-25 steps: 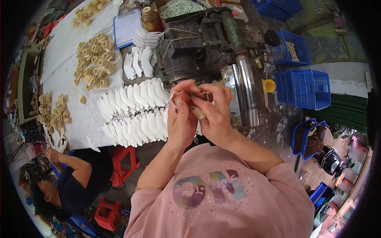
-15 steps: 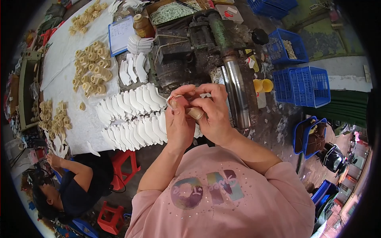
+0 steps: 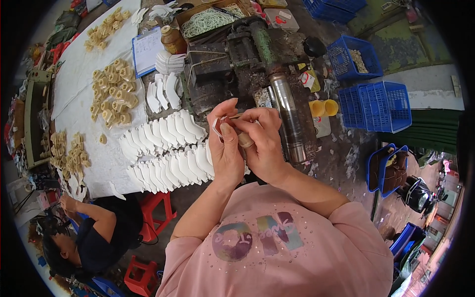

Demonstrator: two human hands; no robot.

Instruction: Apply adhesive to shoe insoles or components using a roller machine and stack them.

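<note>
In front of my chest, over the table's near right corner, both hands meet. My left hand [image 3: 226,153] is closed, pinching a small white-edged curved piece [image 3: 216,127] between thumb and fingers. Pressed against it, my right hand [image 3: 264,141] has its fingers curled inward. A tan rounded end [image 3: 245,140] shows beneath the right fingers; what it belongs to is hidden. Something thin [image 3: 237,116] sticks out between the two hands. Beside my left hand, two rows of white curved pieces [image 3: 170,168] lie overlapping on the table.
A dark greasy machine [image 3: 213,74] with a shiny metal cylinder [image 3: 287,109] stands just beyond my hands. Heaps of tan moulded pieces [image 3: 114,91] lie on the white-covered table [image 3: 74,99]. Blue crates [image 3: 386,106] stand right; a co-worker [image 3: 104,232] sits left near red stools [image 3: 157,218].
My hands stay together, with the left fingers now raised and straighter and the left thumb pressed up against the piece. The view has shifted slightly.
</note>
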